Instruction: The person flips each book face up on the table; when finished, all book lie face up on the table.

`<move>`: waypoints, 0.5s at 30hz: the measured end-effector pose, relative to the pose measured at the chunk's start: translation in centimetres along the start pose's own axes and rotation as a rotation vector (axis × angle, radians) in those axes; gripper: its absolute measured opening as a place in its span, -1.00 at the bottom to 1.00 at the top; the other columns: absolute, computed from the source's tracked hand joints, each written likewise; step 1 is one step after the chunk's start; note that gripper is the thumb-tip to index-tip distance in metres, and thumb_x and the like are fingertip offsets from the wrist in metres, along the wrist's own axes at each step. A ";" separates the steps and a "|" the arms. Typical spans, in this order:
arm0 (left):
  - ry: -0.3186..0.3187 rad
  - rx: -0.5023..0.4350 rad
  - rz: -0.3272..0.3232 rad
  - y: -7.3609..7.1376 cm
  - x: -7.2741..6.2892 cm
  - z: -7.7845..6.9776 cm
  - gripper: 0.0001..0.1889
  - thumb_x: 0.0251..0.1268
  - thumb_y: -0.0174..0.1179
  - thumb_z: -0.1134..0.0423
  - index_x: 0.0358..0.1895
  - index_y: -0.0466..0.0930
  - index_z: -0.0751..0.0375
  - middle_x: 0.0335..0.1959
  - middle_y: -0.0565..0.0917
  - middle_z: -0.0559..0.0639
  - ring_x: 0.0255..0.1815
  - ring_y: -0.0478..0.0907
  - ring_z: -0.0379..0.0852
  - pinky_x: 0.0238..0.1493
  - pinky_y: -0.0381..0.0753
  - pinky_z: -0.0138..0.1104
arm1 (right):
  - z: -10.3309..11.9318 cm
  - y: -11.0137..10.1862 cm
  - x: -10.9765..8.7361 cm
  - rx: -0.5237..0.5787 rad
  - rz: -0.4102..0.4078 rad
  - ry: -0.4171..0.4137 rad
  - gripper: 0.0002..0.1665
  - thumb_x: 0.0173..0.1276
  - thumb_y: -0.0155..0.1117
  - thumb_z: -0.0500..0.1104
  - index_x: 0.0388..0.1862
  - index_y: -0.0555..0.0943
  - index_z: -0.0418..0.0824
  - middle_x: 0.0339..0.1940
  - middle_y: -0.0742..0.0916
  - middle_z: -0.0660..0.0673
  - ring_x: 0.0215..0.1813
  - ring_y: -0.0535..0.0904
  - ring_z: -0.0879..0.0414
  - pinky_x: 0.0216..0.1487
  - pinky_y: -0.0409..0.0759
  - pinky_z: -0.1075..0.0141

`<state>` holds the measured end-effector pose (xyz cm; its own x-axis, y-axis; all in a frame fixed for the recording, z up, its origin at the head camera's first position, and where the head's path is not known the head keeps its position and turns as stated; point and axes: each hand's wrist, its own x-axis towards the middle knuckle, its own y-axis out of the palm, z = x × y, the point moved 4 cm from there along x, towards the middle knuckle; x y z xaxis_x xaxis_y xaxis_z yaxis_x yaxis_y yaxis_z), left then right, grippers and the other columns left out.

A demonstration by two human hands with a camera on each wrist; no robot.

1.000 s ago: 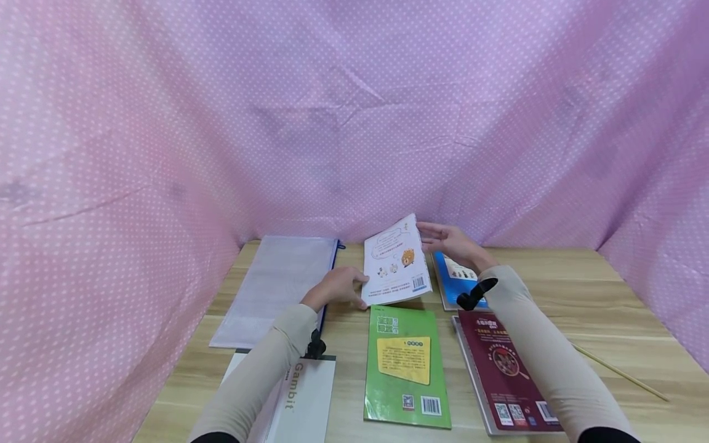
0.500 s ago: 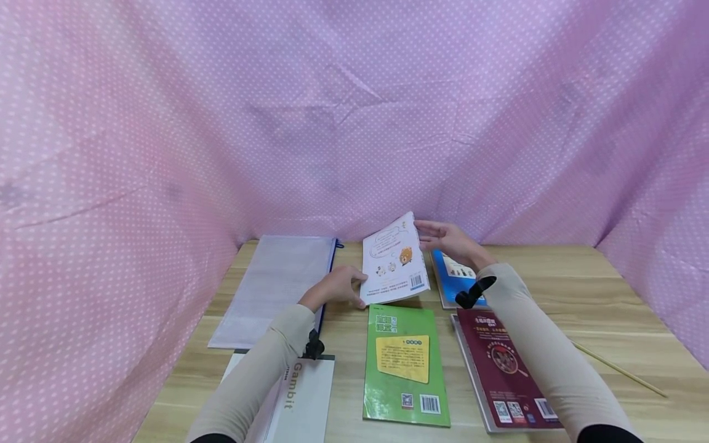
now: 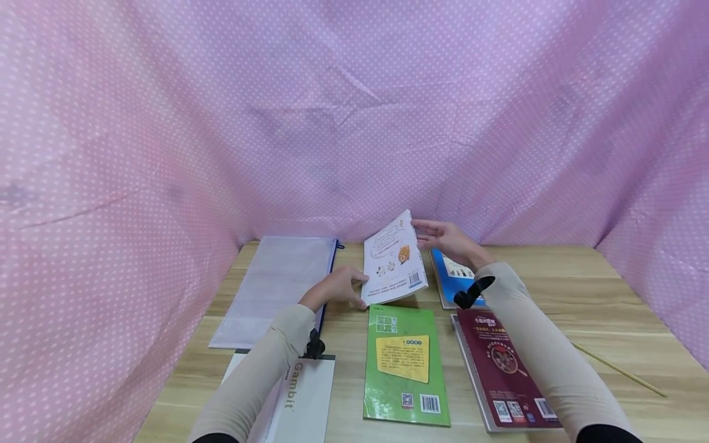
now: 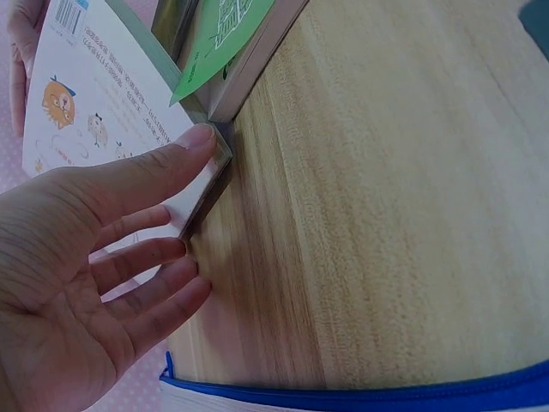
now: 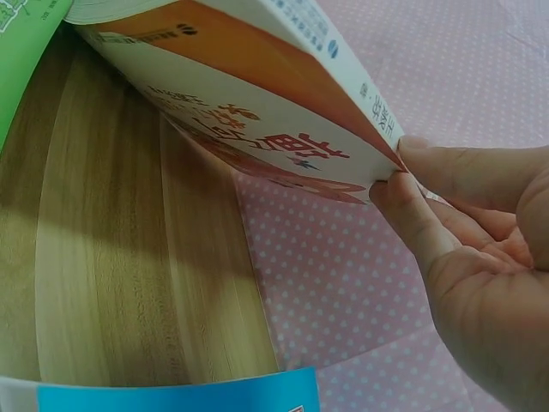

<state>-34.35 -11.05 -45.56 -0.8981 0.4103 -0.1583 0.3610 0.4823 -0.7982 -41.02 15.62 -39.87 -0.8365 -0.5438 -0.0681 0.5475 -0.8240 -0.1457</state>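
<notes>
A white paperback book [image 3: 390, 261] with cartoon animals on its back cover is tilted, its right side raised off the table. In the right wrist view, my right hand [image 5: 480, 215] pinches a corner by the spine between thumb and finger; the orange and white front cover [image 5: 232, 112] shows underneath. My left hand [image 4: 94, 257] is at the book's left edge, thumb lying at the near corner and the other fingers spread along the edge. A green book [image 3: 407, 369] lies just in front, its top close to the white book.
Left on the wooden table [image 3: 349, 381] lie a translucent zipper pouch [image 3: 277, 289] and a white "Gambit" box or folder [image 3: 310, 394]. A blue book [image 3: 456, 286] and a maroon book [image 3: 493, 363] lie right, partly under the right arm. A thin stick [image 3: 620, 369] lies farther right. Pink dotted cloth [image 3: 354, 123] hangs behind.
The white book's right side has tilted up slightly more, and my right hand has shifted a little to the left with it. My left hand stays in place.
</notes>
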 end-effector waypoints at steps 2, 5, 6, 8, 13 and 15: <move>-0.002 -0.003 0.005 0.0 0.0 0.0 -0.22 -0.11 0.65 0.21 0.31 0.58 0.21 0.40 0.54 0.14 0.49 0.40 0.10 0.53 0.36 -0.03 | 0.0 0.1 0.0 -0.002 0.002 -0.006 -0.19 0.49 0.22 -0.34 0.64 0.17 -0.19 0.65 0.27 -0.21 0.64 0.19 -0.21 0.65 0.11 -0.13; -0.004 -0.006 0.006 0.0 0.0 0.0 -0.22 -0.11 0.65 0.21 0.30 0.58 0.21 0.41 0.54 0.13 0.50 0.38 0.10 0.53 0.35 -0.02 | 0.1 0.3 0.0 0.010 0.003 -0.015 -0.20 0.49 0.22 -0.35 0.63 0.18 -0.19 0.66 0.27 -0.20 0.64 0.19 -0.18 0.65 0.11 -0.11; -0.004 -0.006 0.006 0.0 0.0 0.0 -0.22 -0.11 0.65 0.21 0.30 0.58 0.21 0.41 0.54 0.13 0.50 0.38 0.10 0.53 0.35 -0.02 | 0.2 0.3 0.0 0.010 0.001 -0.017 -0.20 0.49 0.22 -0.35 0.63 0.19 -0.19 0.66 0.27 -0.20 0.64 0.19 -0.17 0.65 0.12 -0.10; -0.002 -0.007 0.005 0.0 0.0 0.0 -0.23 -0.11 0.65 0.21 0.30 0.58 0.21 0.41 0.54 0.13 0.50 0.38 0.10 0.53 0.36 -0.02 | 0.3 0.5 0.0 0.002 0.004 -0.027 -0.20 0.49 0.22 -0.35 0.63 0.18 -0.21 0.66 0.26 -0.21 0.65 0.18 -0.17 0.65 0.12 -0.09; 0.000 -0.003 0.011 0.0 0.0 0.0 -0.23 -0.07 0.64 0.22 0.32 0.57 0.20 0.42 0.53 0.12 0.51 0.37 0.09 0.53 0.35 -0.03 | 0.7 0.8 0.1 -0.018 0.004 -0.041 -0.20 0.49 0.22 -0.34 0.63 0.17 -0.23 0.66 0.26 -0.22 0.64 0.19 -0.17 0.64 0.15 -0.06; 0.005 0.001 0.016 -0.1 0.0 0.0 -0.23 -0.06 0.63 0.23 0.33 0.56 0.20 0.42 0.53 0.12 0.51 0.37 0.09 0.54 0.34 -0.03 | 0.8 0.9 0.1 -0.008 -0.001 -0.042 -0.20 0.49 0.22 -0.34 0.63 0.17 -0.23 0.66 0.26 -0.22 0.64 0.20 -0.17 0.64 0.16 -0.06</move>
<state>-34.36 -11.10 -45.49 -0.8911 0.4216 -0.1681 0.3749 0.4748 -0.7963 -40.61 14.71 -39.25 -0.8351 -0.5495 -0.0264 0.5465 -0.8233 -0.1535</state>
